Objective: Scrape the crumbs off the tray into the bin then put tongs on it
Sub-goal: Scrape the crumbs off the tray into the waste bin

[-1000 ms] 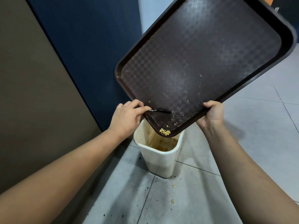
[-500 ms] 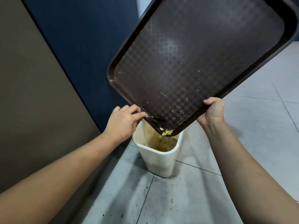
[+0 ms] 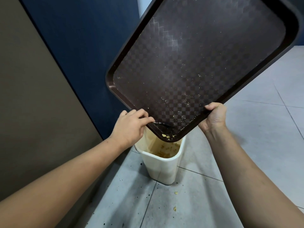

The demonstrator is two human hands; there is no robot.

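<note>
A dark brown checkered tray [image 3: 205, 51] is tilted steeply, its lowest corner over a cream plastic bin [image 3: 162, 168] on the floor. My right hand [image 3: 213, 116] grips the tray's lower right edge. My left hand [image 3: 130, 126] pinches a thin dark utensil [image 3: 162, 124] whose tip lies on the tray near the low corner. A few yellow crumbs [image 3: 166, 136] sit at that corner, and fine specks are scattered higher on the tray. More crumbs lie inside the bin. No tongs are in view.
A dark blue panel [image 3: 85, 46] and a brown-grey wall [image 3: 32, 104] stand to the left of the bin. The pale tiled floor [image 3: 246, 145] carries dark specks and two fallen crumbs [image 3: 175, 200] in front of the bin.
The tray has tipped steeper and shifted left. The crumb pile at the low corner has shrunk, and more crumbs show in the bin. My left hand's utensil stays near the corner.
</note>
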